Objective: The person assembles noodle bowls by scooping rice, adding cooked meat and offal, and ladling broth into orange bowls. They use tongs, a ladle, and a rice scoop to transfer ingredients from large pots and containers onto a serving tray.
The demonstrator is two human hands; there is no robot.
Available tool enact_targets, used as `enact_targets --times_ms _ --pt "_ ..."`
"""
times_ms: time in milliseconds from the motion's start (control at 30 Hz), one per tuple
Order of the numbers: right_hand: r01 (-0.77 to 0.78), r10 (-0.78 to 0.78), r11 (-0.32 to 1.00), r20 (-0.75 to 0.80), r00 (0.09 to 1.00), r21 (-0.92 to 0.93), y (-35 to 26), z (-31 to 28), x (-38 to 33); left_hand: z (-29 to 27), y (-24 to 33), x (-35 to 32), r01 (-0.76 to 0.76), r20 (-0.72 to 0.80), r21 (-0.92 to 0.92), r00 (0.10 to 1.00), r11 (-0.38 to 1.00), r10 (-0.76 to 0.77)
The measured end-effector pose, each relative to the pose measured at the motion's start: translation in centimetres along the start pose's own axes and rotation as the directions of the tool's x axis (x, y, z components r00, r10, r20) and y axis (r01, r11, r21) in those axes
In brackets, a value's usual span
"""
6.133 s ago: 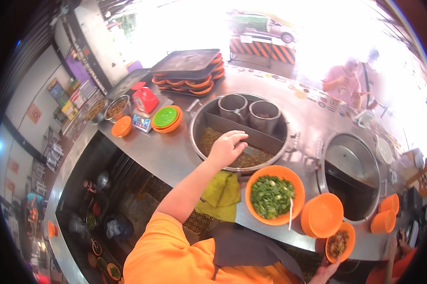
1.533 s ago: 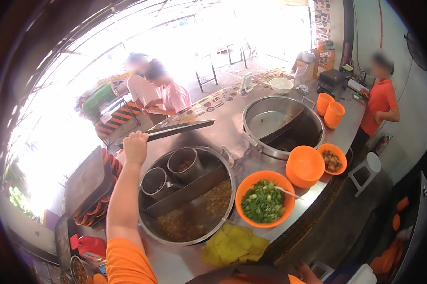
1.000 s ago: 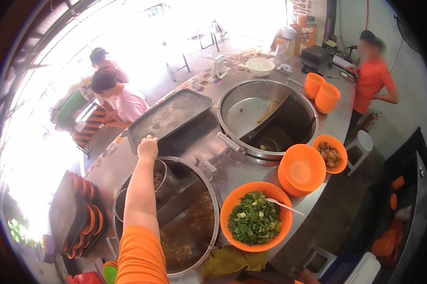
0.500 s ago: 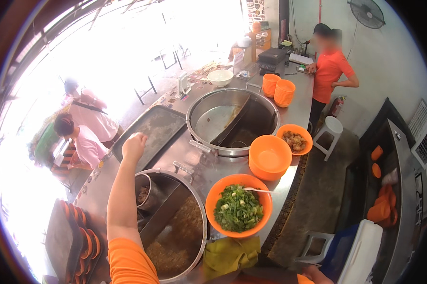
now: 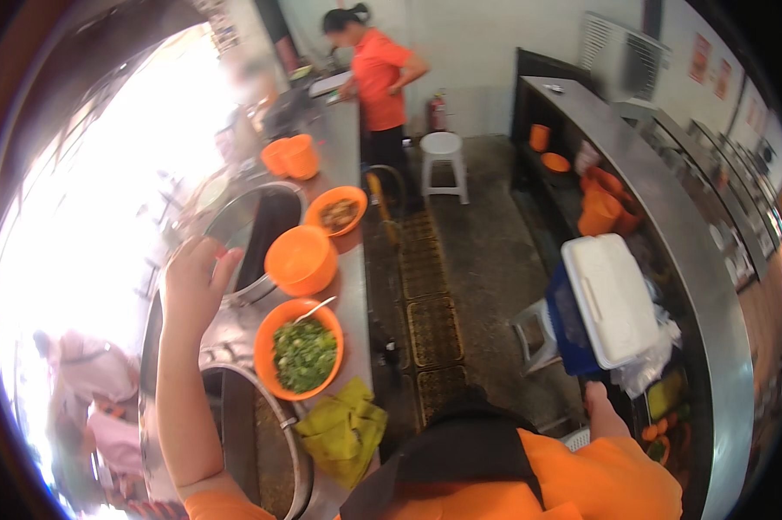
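Note:
My left hand (image 5: 193,273) is raised over the counter, beside the far divided pot (image 5: 288,208). Its fingers are loosely bent with the thumb apart, and I see nothing held. Right of it are stacked orange bowls (image 5: 301,260) and, nearer, an orange bowl of chopped greens (image 5: 305,351) with a white spoon (image 5: 316,309). Under my left forearm stands the near divided pot (image 5: 297,446), partly hidden. My right hand (image 5: 595,396) is low on the right, just below a blue cooler box with a white lid (image 5: 612,299); its fingers do not show clearly.
A yellow-green cloth (image 5: 343,432) lies on the counter's edge. Farther along are a bowl of brown food (image 5: 338,212) and orange cups (image 5: 300,157). A co-worker in orange (image 5: 379,78) stands at the far end. A white stool (image 5: 444,160) and a steel-topped shelf (image 5: 668,199) are to the right.
My view has swung to the right, bringing the cooler box and shelf toward the middle. My left thumb now stands apart from the fingers. My right arm reaches out by the cooler box.

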State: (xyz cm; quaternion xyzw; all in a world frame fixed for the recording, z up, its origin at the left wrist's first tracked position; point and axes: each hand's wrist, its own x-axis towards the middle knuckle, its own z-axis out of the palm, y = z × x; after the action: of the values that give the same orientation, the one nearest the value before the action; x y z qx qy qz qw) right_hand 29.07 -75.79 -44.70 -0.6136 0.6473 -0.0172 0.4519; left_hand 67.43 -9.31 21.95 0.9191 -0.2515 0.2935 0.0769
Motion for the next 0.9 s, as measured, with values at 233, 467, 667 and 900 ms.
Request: enact_targets --times_ms 233,467,667,900 --pt "-0.107 0.131 0.730 0.015 0.991 0.675 -4.9 -2.3 -2.7 2.0 13.7 5.7 -0.293 0.105 -0.023 0.950 0.956 0.294" --pt "-0.171 0.177 0.421 0.104 0.979 0.891 -8.7 -3.7 -2.2 13.3 25.8 11.5 -0.490 0.065 -0.381 0.832 0.784 0.551" --pt "-0.364 0.236 0.131 0.328 0.915 0.922 -8.6 -3.5 -0.7 35.8 36.9 11.6 -0.193 0.351 -0.727 0.720 0.659 0.599" --pt "-0.456 0.298 -0.286 0.530 0.794 0.843 -11.3 -6.0 -3.8 51.9 46.9 10.3 0.093 0.563 -0.800 0.458 0.592 0.688"
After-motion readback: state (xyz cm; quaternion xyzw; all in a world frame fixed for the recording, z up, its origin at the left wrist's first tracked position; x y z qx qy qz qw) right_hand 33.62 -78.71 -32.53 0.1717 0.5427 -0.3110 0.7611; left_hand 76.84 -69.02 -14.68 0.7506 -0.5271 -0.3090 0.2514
